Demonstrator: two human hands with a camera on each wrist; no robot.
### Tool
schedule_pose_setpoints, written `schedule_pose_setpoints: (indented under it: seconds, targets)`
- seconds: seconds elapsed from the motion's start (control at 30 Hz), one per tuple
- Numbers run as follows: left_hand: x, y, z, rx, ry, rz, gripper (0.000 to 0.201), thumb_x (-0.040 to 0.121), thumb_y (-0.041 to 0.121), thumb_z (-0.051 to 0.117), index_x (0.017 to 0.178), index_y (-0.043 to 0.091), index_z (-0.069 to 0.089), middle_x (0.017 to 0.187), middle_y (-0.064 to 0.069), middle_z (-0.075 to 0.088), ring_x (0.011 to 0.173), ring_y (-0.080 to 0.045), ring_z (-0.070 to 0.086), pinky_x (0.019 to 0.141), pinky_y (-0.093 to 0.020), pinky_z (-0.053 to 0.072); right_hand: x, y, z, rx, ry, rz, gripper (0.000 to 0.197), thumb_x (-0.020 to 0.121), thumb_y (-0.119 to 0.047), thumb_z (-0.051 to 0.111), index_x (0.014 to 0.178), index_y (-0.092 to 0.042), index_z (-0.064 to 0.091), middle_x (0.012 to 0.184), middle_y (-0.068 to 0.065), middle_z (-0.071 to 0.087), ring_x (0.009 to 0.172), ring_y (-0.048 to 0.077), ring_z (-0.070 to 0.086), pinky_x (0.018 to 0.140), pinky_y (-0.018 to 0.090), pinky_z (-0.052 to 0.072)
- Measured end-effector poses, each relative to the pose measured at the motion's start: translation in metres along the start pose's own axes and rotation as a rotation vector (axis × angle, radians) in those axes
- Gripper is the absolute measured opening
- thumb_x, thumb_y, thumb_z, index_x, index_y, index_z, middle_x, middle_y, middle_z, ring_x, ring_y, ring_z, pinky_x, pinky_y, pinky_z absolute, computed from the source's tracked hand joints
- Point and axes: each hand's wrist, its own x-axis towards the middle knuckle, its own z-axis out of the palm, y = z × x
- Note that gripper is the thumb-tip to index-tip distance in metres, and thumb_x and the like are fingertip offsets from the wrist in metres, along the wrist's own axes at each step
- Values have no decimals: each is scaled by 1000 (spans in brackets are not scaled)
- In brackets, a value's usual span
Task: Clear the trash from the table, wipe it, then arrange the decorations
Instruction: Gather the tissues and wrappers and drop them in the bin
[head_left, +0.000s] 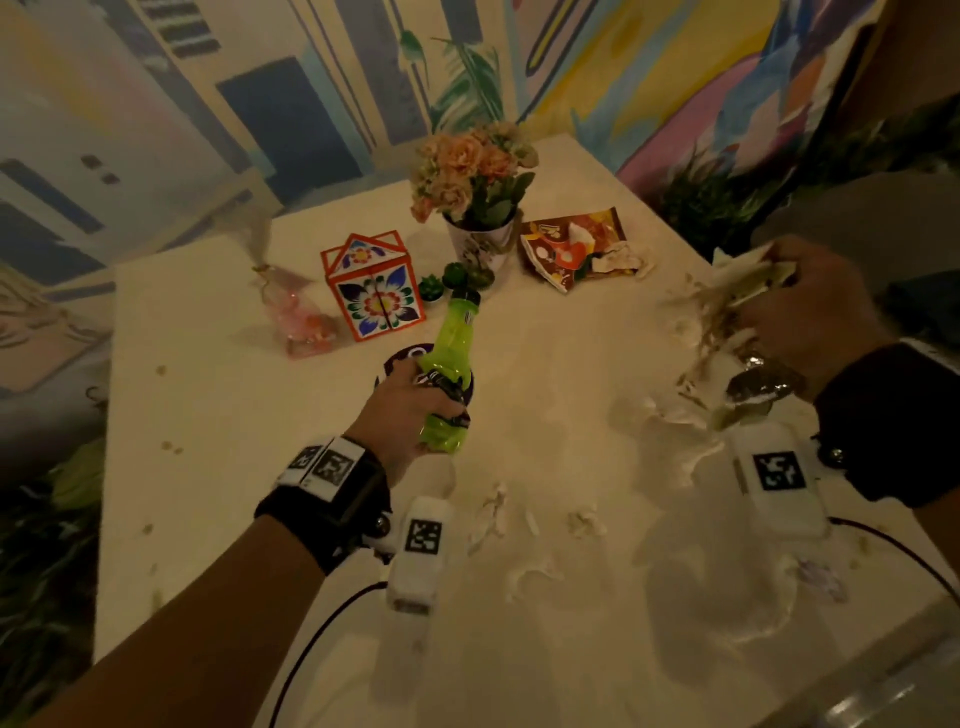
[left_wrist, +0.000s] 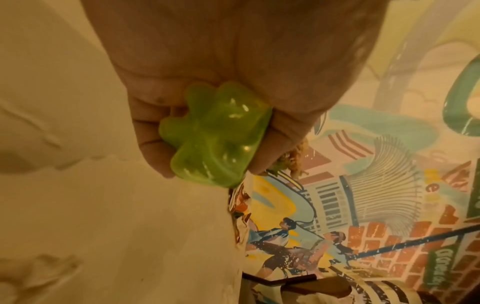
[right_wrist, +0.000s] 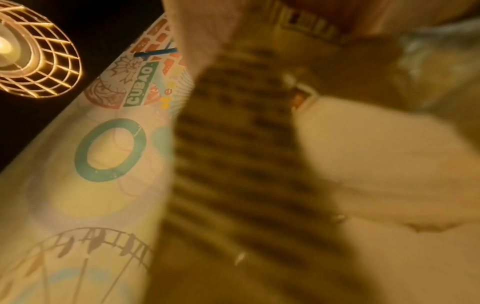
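Observation:
My left hand grips a green plastic bottle above the middle of the white table; the left wrist view shows the bottle's lobed base between my curled fingers. My right hand holds a bundle of crumpled wrappers and tissue at the table's right edge, with a silvery wrapper hanging below it. In the right wrist view the bundle is a blur close to the lens. A red snack wrapper lies by the flower vase. Torn tissue scraps litter the near side.
A floral patterned box, a pink clear ornament and small green succulents stand at the back. A dark round thing shows under the bottle. Small crumbs dot the left side. Painted walls and plants surround the table.

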Motion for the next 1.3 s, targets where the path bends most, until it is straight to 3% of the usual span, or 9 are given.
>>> schedule_pose_setpoints:
  seconds: [0.13, 0.3, 0.47, 0.63, 0.73, 0.93, 1.03, 1.13, 1.3]
  targets:
    - [-37, 2, -41, -44, 58, 39, 46, 69, -10, 55, 108, 14, 56, 77, -13, 59, 55, -24, 55, 56, -31, 44, -17, -39, 23, 39, -55, -50, 35, 80, 4, 59, 114, -2, 57, 71, -9, 46, 80, 17, 48, 75, 27, 38]
    - [-96, 1, -133, -23, 193, 165, 39, 72, -8, 56, 104, 14, 56, 64, -8, 61, 53, -21, 58, 52, -29, 45, -69, -114, 78, 225, -306, -142, 29, 81, 15, 50, 91, -11, 56, 72, 0, 51, 60, 13, 51, 69, 30, 44]
    - [-150, -24, -264, 37, 472, 232, 32, 82, -8, 55, 98, 19, 59, 78, -7, 65, 65, -23, 62, 57, -32, 48, -145, -181, 179, 308, -557, -256, 38, 77, 21, 51, 91, -13, 61, 75, -4, 59, 49, -6, 57, 45, 5, 43]
    - [-171, -95, -415, 126, 676, 26, 36, 72, 14, 72, 105, 16, 58, 103, -16, 64, 89, -33, 64, 66, -42, 52, -238, -221, 312, 272, -753, -330, 29, 69, 25, 50, 82, 0, 60, 68, 7, 60, 54, 10, 57, 48, 18, 47]
    - [-166, -140, -479, 183, 716, -89, 37, 69, 17, 75, 101, 19, 57, 103, -16, 64, 90, -35, 63, 68, -46, 53, -289, -231, 387, 203, -833, -273, 34, 73, 19, 52, 66, -14, 53, 61, -3, 55, 55, 8, 50, 44, 13, 41]
    - [-152, -226, -548, 366, 751, -275, 53, 86, 13, 63, 131, 11, 37, 119, -18, 51, 95, -33, 53, 74, -39, 45, -361, -211, 516, 79, -871, -89, 20, 80, 7, 51, 93, 1, 64, 88, 14, 66, 80, 23, 60, 68, 26, 49]
    - [-151, -280, -566, 438, 686, -334, 68, 87, 9, 63, 144, 10, 24, 136, -22, 42, 113, -40, 49, 85, -42, 42, -385, -183, 571, 64, -820, 35, 21, 81, 7, 49, 89, -7, 63, 76, 5, 61, 70, 15, 52, 54, 10, 42]
    - [-147, -334, -580, 465, 611, -381, 78, 88, 5, 60, 150, 10, 11, 149, -16, 29, 128, -37, 40, 99, -41, 37, -402, -136, 624, 56, -718, 250, 20, 85, 2, 53, 97, -10, 62, 82, 2, 58, 74, 15, 53, 64, 20, 40]
    - [-120, -401, -607, 538, 635, -511, 73, 87, 12, 59, 149, 20, 20, 137, -21, 43, 119, -40, 48, 98, -47, 42, -419, -56, 700, -8, -598, 406, 23, 89, 2, 48, 107, -1, 62, 98, 8, 58, 88, 19, 52, 72, 23, 42]
